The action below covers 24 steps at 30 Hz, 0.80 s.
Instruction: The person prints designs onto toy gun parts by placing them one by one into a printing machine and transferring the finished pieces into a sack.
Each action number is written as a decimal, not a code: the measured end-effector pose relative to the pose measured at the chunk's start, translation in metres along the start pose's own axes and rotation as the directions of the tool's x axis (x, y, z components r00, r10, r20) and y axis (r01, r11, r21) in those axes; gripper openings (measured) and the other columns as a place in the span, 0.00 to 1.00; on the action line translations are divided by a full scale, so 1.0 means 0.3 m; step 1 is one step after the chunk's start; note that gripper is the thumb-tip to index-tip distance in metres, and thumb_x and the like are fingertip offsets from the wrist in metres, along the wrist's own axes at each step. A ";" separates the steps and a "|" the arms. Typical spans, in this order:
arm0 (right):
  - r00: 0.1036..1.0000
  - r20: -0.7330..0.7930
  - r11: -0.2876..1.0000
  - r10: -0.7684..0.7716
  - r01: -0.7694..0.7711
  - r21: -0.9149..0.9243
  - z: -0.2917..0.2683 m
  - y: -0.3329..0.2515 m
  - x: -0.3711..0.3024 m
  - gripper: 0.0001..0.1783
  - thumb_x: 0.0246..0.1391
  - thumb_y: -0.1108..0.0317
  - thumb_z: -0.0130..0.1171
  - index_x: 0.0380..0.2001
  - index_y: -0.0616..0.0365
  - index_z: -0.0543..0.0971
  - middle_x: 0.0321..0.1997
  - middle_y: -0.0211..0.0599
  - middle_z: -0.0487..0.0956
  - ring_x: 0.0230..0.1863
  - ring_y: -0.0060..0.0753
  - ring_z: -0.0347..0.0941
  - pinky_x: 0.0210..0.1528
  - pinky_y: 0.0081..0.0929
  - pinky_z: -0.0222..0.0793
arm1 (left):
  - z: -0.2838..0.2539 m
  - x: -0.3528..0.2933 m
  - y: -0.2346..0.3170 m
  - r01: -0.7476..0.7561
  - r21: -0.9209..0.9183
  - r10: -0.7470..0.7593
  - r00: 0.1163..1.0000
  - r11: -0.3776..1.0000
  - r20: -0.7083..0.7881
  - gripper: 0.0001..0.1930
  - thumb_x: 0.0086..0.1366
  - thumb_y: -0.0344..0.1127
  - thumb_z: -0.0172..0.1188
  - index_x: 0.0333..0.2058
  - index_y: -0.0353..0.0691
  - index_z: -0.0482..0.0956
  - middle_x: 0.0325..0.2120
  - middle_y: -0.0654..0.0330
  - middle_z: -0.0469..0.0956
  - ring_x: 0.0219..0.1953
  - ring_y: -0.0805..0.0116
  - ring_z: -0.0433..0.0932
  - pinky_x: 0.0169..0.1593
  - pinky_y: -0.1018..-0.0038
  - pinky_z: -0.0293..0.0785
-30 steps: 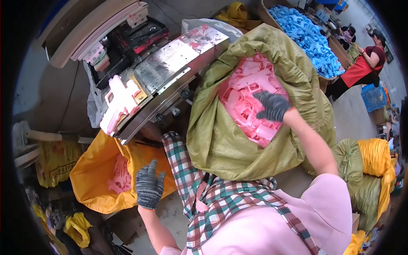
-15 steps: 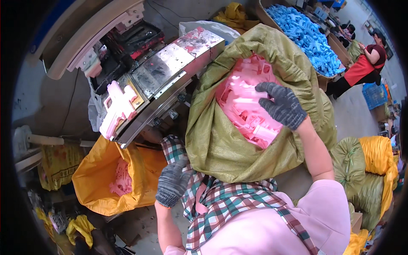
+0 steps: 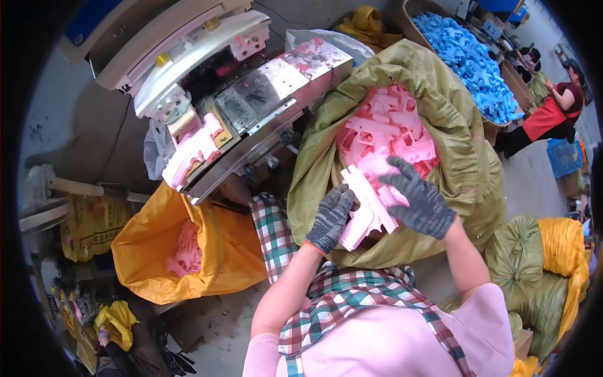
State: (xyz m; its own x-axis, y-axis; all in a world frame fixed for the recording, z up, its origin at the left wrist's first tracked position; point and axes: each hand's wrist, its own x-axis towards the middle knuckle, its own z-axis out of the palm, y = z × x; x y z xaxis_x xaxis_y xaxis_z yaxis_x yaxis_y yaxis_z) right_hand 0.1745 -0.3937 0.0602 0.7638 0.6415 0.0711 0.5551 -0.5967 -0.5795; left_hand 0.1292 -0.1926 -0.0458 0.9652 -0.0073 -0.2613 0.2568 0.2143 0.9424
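In front of my body, pink plastic toy pistols [image 3: 361, 210] are raised over the near rim of an olive woven sack [image 3: 314, 207]. My left hand [image 3: 331, 218], in a grey knit glove, grips the nearest one along its left edge. My gloved right hand [image 3: 419, 200] curls its fingers and thumb around the right side of these pieces; how many it holds is partly hidden. More pink toy pistols [image 3: 386, 119] fill the sack behind. At left, another pink toy pistol [image 3: 191, 151] lies on a machine's fixture, beneath a lowered machine head [image 3: 173, 107].
The metal machine bed [image 3: 257, 97] projects between the sack and the left wall. Below it stands an orange sack [image 3: 132, 251] with pink parts inside. A carton of blue toy parts [image 3: 465, 63] is at the back right. A co-worker in a red apron [image 3: 543, 119] stands beyond; tied sacks [image 3: 515, 245] sit at right.
My right hand has drawn back toward me from the sack's middle with pink pieces. My left hand has moved right and up onto one. The machine head has come down over its fixture.
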 end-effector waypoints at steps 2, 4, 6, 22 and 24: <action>0.956 0.198 0.972 -0.216 0.231 -0.053 -0.038 0.015 -0.008 0.27 0.42 0.73 0.60 0.50 0.55 0.72 0.58 0.48 0.67 0.58 0.48 0.65 0.55 0.37 0.66 | -0.015 -0.008 0.021 -0.026 -0.076 0.030 0.998 0.997 0.051 0.13 0.67 0.38 0.49 0.42 0.33 0.73 0.27 0.62 0.76 0.30 0.75 0.73 0.35 0.75 0.70; 0.927 0.242 0.955 -0.286 0.297 -0.012 -0.026 0.017 -0.021 0.23 0.43 0.75 0.58 0.48 0.61 0.73 0.54 0.47 0.71 0.57 0.48 0.66 0.54 0.37 0.66 | -0.028 -0.034 0.071 -0.044 0.054 0.038 0.993 0.998 0.108 0.15 0.68 0.37 0.49 0.46 0.32 0.72 0.35 0.56 0.76 0.37 0.70 0.74 0.41 0.75 0.70; 0.922 0.143 0.932 -0.359 0.362 0.010 -0.009 0.016 0.007 0.21 0.44 0.76 0.57 0.45 0.61 0.74 0.49 0.47 0.74 0.54 0.49 0.68 0.54 0.38 0.67 | -0.051 -0.057 0.127 -0.110 0.191 0.095 0.992 0.975 0.086 0.16 0.67 0.36 0.49 0.48 0.31 0.71 0.40 0.54 0.75 0.41 0.68 0.74 0.45 0.75 0.71; 0.871 -0.262 0.815 -0.416 0.485 0.319 -0.029 -0.156 0.377 0.29 0.36 0.65 0.72 0.45 0.56 0.75 0.46 0.38 0.77 0.44 0.31 0.75 0.48 0.27 0.72 | -0.563 -0.169 0.626 0.304 0.936 0.652 0.748 -0.175 -0.122 0.30 0.51 0.43 0.64 0.53 0.43 0.68 0.44 0.50 0.72 0.48 0.52 0.69 0.52 0.60 0.63; 0.897 -0.210 0.816 -0.388 0.441 0.375 -0.007 -0.228 0.455 0.27 0.37 0.69 0.71 0.45 0.55 0.76 0.44 0.37 0.77 0.42 0.26 0.75 0.46 0.25 0.72 | -0.639 -0.179 0.551 0.244 0.957 0.746 0.665 -0.155 -0.049 0.29 0.52 0.37 0.63 0.54 0.39 0.67 0.45 0.47 0.72 0.50 0.50 0.68 0.54 0.60 0.63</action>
State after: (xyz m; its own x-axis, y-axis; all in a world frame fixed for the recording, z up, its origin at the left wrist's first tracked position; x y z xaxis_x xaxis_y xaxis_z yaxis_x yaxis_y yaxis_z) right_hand 0.2413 -0.2663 0.1113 0.5391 0.7060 0.4593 0.6657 -0.0231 -0.7459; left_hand 0.1104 0.0303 0.0841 0.8305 0.2028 0.5187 0.2430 -0.9700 -0.0099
